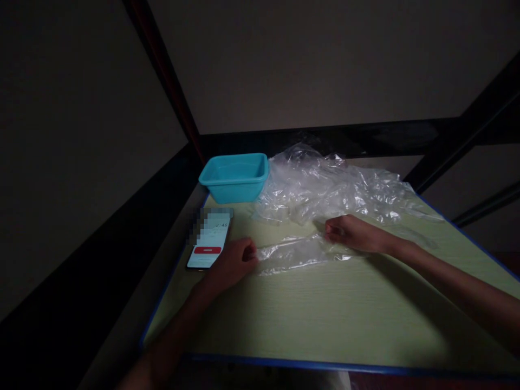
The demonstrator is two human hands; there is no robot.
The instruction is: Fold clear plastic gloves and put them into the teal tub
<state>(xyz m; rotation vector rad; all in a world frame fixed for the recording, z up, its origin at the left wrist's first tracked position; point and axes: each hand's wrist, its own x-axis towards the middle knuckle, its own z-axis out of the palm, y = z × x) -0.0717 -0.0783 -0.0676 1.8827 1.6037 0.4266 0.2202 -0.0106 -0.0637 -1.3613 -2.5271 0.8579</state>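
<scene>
A clear plastic bag (294, 254) lies stretched in a flat strip between my two hands, just above or on the table. My left hand (234, 261) pinches its left end, fingers closed. Toward its right end my right hand (355, 233) is also closed, gripping the plastic near the top edge. Behind them spreads a crumpled heap of clear plastic bags (325, 187), its near edge close to my right hand. A lit phone (209, 241) rests just beyond my left hand.
A turquoise plastic basin (238, 187) stands at the table's back left, touching the heap of bags. The pale table (309, 319) has a blue rim. Walls with dark trim rise behind it and to the left.
</scene>
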